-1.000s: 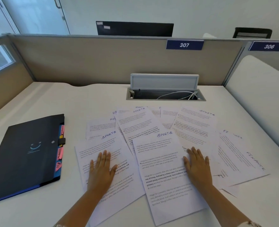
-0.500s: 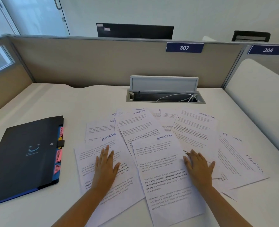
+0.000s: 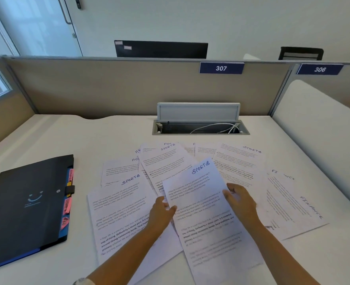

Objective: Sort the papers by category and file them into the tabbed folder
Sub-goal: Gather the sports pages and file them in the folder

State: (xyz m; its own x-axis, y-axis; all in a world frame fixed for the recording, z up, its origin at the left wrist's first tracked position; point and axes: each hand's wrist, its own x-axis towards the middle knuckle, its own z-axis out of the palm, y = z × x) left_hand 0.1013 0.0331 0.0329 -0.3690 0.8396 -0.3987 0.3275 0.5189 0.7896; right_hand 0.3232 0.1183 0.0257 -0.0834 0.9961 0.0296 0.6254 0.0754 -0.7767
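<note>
Since the earlier frame my two hands have left their flat rest on the papers and closed in on the middle sheet headed SPORTS (image 3: 208, 204), whose top end now stands lifted off the spread while its lower end trails toward me. The left hand (image 3: 162, 212) holds its left edge, thumb on top and the other fingers hidden beneath, so I take it for a pinch. The right hand (image 3: 241, 202) grips the right edge, fingers (image 3: 227, 193) curled over the margin.

To do this step well, I judge I should raise the sheet straight up and clear before moving it sideways, since the papers overlap and a drag would pull its neighbours out of order. A light grip at both edges keeps it from creasing. Two more sheets marked SPORTS show: one just left of my left hand (image 3: 120, 208), one at the far right of the fan (image 3: 240, 163). Gathering those onto this one first would save trips.

The sheet sits between my two hands, touching both. The other papers, some headed FINANCE (image 3: 293, 204), lie on the desk (image 3: 87, 136) beneath and around it. The black folder (image 3: 24, 204) lies shut, well to the left, its coloured tabs (image 3: 67, 206) facing the papers.
</note>
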